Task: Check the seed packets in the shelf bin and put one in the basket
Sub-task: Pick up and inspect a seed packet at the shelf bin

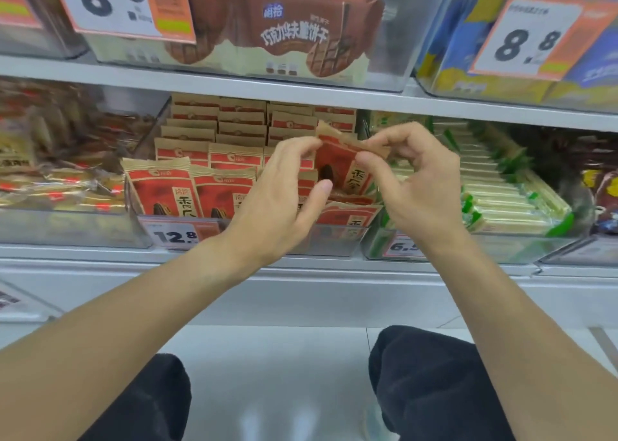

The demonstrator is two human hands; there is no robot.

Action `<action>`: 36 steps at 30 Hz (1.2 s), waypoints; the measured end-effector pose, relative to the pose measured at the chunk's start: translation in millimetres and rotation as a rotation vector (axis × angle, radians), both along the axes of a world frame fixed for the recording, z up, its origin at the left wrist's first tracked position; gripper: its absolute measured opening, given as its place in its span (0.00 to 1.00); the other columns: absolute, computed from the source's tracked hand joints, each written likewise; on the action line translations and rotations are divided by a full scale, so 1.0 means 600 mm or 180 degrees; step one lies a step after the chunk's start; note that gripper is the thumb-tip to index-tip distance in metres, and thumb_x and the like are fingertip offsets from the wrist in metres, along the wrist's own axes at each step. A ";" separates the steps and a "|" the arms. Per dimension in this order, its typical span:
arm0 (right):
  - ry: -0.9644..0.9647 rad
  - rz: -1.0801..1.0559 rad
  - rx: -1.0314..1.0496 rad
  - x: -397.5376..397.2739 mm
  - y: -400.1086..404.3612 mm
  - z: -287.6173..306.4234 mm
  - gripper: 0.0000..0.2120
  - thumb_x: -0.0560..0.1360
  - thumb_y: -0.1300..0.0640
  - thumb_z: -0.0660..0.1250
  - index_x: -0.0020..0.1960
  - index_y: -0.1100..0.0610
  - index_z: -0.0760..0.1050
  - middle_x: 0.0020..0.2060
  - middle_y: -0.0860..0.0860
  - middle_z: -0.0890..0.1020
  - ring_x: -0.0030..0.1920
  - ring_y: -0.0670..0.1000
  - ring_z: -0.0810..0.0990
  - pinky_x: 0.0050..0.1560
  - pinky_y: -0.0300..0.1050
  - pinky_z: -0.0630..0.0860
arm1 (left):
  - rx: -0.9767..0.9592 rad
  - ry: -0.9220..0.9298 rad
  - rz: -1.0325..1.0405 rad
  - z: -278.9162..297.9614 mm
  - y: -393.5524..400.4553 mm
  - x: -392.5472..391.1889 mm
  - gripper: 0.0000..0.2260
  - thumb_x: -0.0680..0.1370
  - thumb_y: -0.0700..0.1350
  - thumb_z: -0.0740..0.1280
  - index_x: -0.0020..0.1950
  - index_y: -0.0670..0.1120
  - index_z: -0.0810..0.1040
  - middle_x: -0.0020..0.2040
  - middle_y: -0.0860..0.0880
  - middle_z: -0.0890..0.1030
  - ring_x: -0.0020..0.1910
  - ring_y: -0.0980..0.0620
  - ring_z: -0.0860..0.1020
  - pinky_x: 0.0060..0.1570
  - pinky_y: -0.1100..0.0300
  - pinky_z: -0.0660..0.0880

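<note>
A clear shelf bin on the middle shelf holds several rows of red and tan seed packets. One seed packet is raised and tilted above the right front of the bin. My left hand pinches its top left edge between thumb and fingers. My right hand pinches its top right corner. The lower part of that packet is hidden behind my left thumb. No basket is in view.
A bin of green and cream packets stands to the right, and a bin of brown packets to the left. Price tags hang on the bin fronts. The upper shelf carries chocolate biscuit packs. My knees show below.
</note>
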State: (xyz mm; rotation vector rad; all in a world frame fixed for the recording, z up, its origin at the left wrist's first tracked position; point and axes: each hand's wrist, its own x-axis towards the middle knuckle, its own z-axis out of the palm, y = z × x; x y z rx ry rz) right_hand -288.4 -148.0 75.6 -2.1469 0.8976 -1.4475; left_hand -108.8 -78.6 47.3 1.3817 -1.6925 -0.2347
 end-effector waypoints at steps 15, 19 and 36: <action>-0.1895 0.0625 0.1627 0.013 0.130 0.042 0.11 0.74 0.56 0.69 0.54 0.59 0.73 0.36 0.52 0.87 0.37 0.50 0.87 0.35 0.40 0.81 | 0.0429 0.1596 -0.0293 0.067 0.090 -0.043 0.12 0.80 0.55 0.60 0.49 0.47 0.75 0.42 0.54 0.84 0.39 0.59 0.83 0.36 0.67 0.76; -0.1160 0.0756 0.2649 0.006 0.142 -0.018 0.11 0.74 0.54 0.69 0.48 0.61 0.75 0.36 0.58 0.87 0.37 0.54 0.87 0.36 0.41 0.82 | 0.1484 0.2211 -0.0481 0.016 0.115 -0.029 0.18 0.79 0.55 0.58 0.54 0.44 0.80 0.43 0.48 0.87 0.42 0.53 0.86 0.39 0.63 0.80; 0.0433 0.1034 0.4393 0.040 0.121 -0.163 0.15 0.81 0.50 0.66 0.58 0.63 0.76 0.46 0.56 0.88 0.46 0.53 0.87 0.48 0.44 0.83 | 0.3375 0.2121 -0.0370 -0.131 0.141 0.059 0.23 0.82 0.57 0.56 0.57 0.39 0.80 0.46 0.41 0.87 0.45 0.38 0.86 0.44 0.51 0.84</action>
